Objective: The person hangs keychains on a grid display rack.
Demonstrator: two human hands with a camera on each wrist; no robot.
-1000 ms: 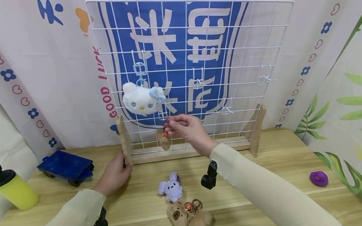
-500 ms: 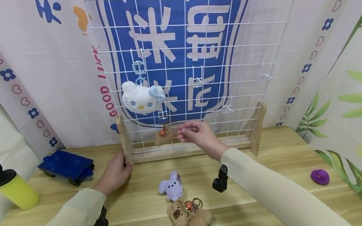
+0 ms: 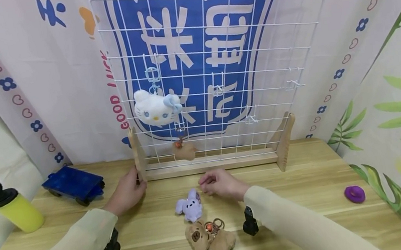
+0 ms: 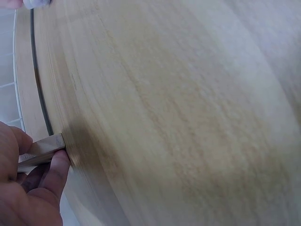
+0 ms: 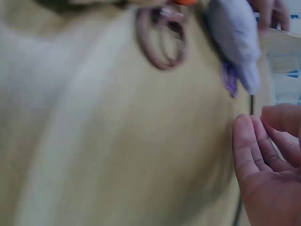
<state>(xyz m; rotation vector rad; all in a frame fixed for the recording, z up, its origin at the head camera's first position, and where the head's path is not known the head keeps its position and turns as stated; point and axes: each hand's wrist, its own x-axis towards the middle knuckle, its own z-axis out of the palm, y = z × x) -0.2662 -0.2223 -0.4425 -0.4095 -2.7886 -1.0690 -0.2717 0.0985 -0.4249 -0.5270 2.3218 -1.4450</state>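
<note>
My left hand (image 3: 127,192) grips the left wooden foot of the white wire grid rack (image 3: 210,168); in the left wrist view the fingers and thumb pinch the wooden foot (image 4: 44,148). Just right of the lilac plush keychain (image 3: 191,207), my right hand (image 3: 223,185) hovers over the table with loosely bent fingers and nothing between them. In front lies a brown bear plush keychain (image 3: 220,245), its ring (image 5: 162,52) visible in the right wrist view. A small brown plush (image 3: 185,150) hangs low on the rack, below a white cat-head plush (image 3: 156,110).
Several white hooks, one a bare hook (image 3: 219,90), sit on the grid. At left stand a blue toy cart (image 3: 73,185) and a yellow pump (image 3: 18,212) with a black nozzle. A purple hat-shaped object (image 3: 354,194) lies at right. A printed curtain hangs behind.
My right hand let go of the small brown plush, which now hangs from the rack, and came down toward the lilac plush. The left hand stayed on the foot.
</note>
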